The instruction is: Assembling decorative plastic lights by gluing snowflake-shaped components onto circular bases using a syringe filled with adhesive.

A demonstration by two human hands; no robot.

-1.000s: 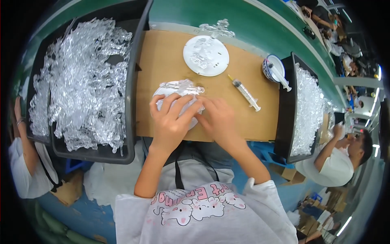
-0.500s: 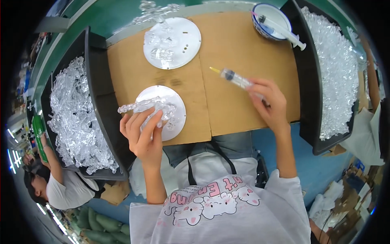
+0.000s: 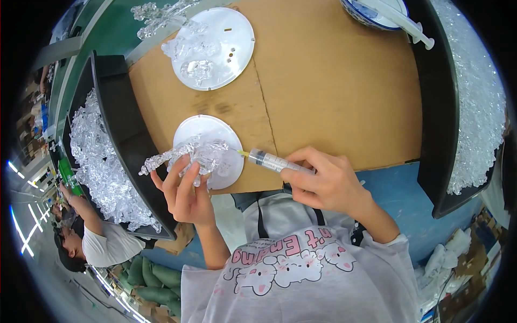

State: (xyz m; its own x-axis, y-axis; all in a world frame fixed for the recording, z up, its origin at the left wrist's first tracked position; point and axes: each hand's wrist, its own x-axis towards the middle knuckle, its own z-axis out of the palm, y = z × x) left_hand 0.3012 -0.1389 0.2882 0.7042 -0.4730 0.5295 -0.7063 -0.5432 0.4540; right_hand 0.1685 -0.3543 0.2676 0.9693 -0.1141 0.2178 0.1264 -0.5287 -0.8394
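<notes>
My left hand (image 3: 186, 188) grips a clear, knobbly plastic piece (image 3: 202, 153) above a white round disc (image 3: 232, 141). One long arm of the piece points left past my fingers. In my right hand (image 3: 328, 180) is a clear syringe (image 3: 274, 161) with a dark plunger tip. Its yellow needle tip (image 3: 242, 153) points left and reaches the right edge of the clear piece; whether it touches cannot be made out. Farther off, another white disc (image 3: 237, 43) carries more clear pieces (image 3: 196, 70).
Cardboard (image 3: 334, 97) covers the table. A black bin (image 3: 116, 113) of clear parts (image 3: 105, 167) stands left, another black bin (image 3: 439, 134) of small clear pieces (image 3: 474, 124) right. At the far right a blue-and-white bowl (image 3: 371, 20) holds a second syringe (image 3: 404, 21). A person (image 3: 102, 237) works at left.
My right hand has brought the syringe left and nearer, its tip now beside the clear piece. My left hand still holds the piece over the disc. The view has shifted slightly.
</notes>
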